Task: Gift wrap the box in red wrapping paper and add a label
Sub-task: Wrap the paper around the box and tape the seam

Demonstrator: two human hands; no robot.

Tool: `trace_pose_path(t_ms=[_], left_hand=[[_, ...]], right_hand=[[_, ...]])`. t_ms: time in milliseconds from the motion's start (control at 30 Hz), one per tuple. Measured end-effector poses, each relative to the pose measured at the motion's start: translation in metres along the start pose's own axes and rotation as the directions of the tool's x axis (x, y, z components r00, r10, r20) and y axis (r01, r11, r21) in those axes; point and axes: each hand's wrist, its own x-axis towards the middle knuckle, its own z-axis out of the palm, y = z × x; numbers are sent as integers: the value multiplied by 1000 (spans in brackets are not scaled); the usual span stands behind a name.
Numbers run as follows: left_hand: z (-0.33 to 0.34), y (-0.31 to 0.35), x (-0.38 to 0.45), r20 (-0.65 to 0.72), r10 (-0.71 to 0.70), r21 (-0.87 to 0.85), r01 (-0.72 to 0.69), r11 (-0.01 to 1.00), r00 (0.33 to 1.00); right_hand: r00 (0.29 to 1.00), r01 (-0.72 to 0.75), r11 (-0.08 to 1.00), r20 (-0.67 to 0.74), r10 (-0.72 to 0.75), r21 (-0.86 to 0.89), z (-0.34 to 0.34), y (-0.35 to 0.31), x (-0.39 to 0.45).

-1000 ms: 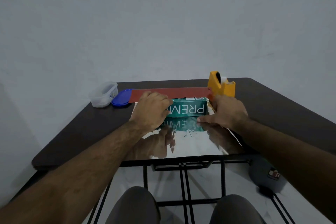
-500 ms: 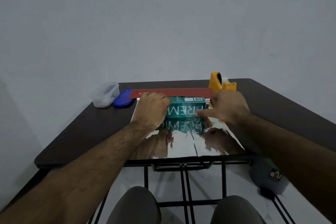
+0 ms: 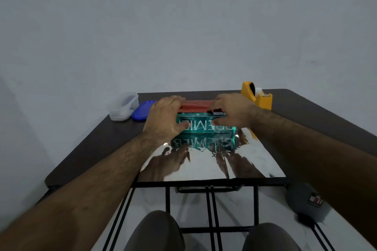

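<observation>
From where I sit the whole move turns on how the box (image 3: 205, 126) lies between my two hands: its long axis runs across me, left to right, so one short end falls under my left hand (image 3: 164, 117) and the other under my right hand (image 3: 232, 111), and neither is clearly nearer; both are on it at about the same reach. The box sits on the silver inner face of the wrapping paper (image 3: 208, 161), toward the sheet's far end, with the shiny sheet spreading back from the hands toward my body. Beyond my knuckles the red outer side of the far flap (image 3: 195, 106) shows, drawn up against the box's far top edge. My left hand lies spread over the left end, fingers reaching over the top onto the red flap and thumb down the near face. My right hand is more curled, its fingertips (image 3: 217, 111) bearing on the flap at the top right; whether they pinch it or only press it I cannot tell. I judge the flap must next be pulled toward me over the top, square to the long axis. The tape dispenser (image 3: 258, 97) stands just beyond my right hand.
</observation>
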Motion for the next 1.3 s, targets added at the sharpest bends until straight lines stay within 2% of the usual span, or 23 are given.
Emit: trace_pose_path(t_ms=[133, 500, 633, 733, 833, 1067, 1300], left_hand=[[-8, -5, 8, 60, -2, -1, 2, 1000, 998], [-8, -1, 3, 19, -2, -2, 2, 1000, 1000], [-13, 7, 6, 137, 122, -30, -119, 993, 983], [-15, 11, 9, 158, 182, 3, -185, 983, 971], [-14, 10, 10, 158, 129, -24, -127, 992, 979], [-12, 8, 13, 157, 36, -75, -24, 997, 987], [-12, 3, 14, 181, 34, -135, -9, 991, 983]], right_hand=[[999, -18, 998, -31, 20, 63, 2, -2, -5], [982, -19, 991, -185, 43, 131, 14, -15, -19], [977, -16, 993, -209, 41, 120, 17, -13, -22], [977, -8, 991, -210, 36, 133, 18, -11, -25], [964, -62, 990, -249, 92, 128, 19, -6, -27], [961, -130, 991, -250, 122, -17, 17, 0, -34], [981, -115, 986, -144, 132, 120, -3, 50, -47]])
